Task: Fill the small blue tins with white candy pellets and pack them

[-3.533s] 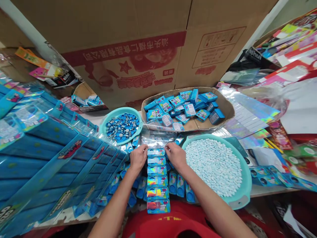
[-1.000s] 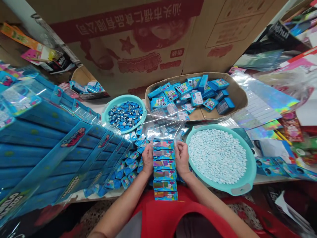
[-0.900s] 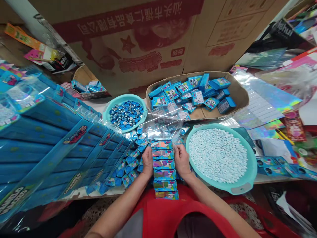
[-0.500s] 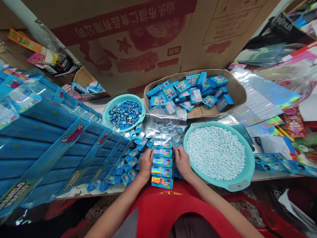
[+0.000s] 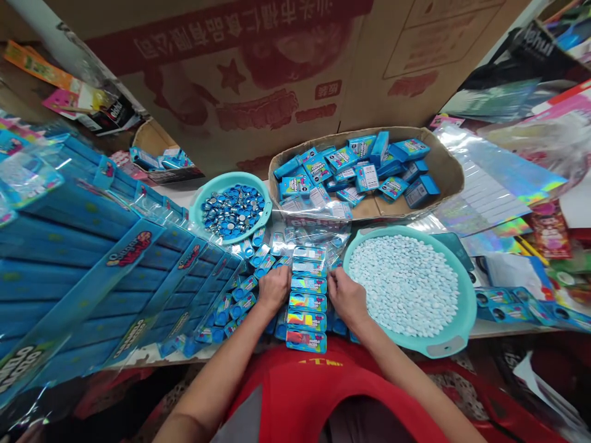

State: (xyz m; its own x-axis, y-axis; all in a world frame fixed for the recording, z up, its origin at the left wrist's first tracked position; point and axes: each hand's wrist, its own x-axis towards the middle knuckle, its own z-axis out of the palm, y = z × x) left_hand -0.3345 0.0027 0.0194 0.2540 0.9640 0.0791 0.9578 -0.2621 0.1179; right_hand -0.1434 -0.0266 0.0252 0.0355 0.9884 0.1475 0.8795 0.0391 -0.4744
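Note:
A row of several small blue tins with shiny rainbow labels (image 5: 308, 300) runs away from me on the table in front of my chest. My left hand (image 5: 273, 288) presses against the row's left side, fingers curled on the tins. On the row's right side my right hand (image 5: 346, 298) grips the tins the same way. The far end of the row sits inside a clear plastic bag (image 5: 314, 237). More loose blue tins (image 5: 240, 301) lie to the left of my left hand.
A teal basin of white tablets (image 5: 455, 335) stands at the right. A smaller teal bowl of round metal lids (image 5: 233, 212) sits at the back left. A cardboard tray of small blue boxes (image 5: 443, 169) lies behind. Stacked blue display packs (image 5: 92, 258) fill the left.
Both hands have slid the row of tins forward, away from my chest, so its far end lies deeper in the clear bag. The hands stay on either side.

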